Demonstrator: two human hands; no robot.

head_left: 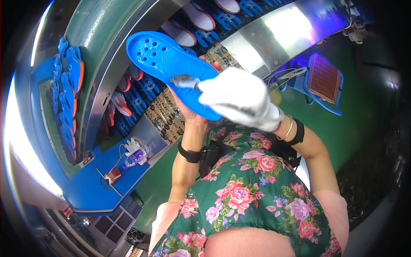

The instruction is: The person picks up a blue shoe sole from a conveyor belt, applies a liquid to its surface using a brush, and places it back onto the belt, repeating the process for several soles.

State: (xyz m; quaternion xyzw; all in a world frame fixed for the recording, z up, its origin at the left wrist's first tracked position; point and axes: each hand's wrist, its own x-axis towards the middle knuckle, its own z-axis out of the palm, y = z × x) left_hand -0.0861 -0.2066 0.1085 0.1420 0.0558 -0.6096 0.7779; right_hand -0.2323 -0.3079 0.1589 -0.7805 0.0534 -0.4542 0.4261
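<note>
A bright blue shoe sole [180, 60] is held tilted in front of me, its inner side facing up. One end has a cluster of round holes, and that area looks wet and shiny. My bare left hand [191, 115] grips the sole from beneath, fingertips showing past its far edge. Over the sole's middle, my right hand [242, 99], in a white glove, is closed around a small brush [185, 80]. The dark bristles lie at the sole's surface; most of the handle is hidden by the glove.
A curved conveyor [252, 43] carries shoe uppers [201, 17] and blue strap-like parts. Several blue-and-orange soles [68, 94] stand on a rack at left. Below, a blue shelf [98, 192] holds a purple-labelled bottle [133, 158], a white glove and a small pot. A blue-framed stool [325, 79] stands right.
</note>
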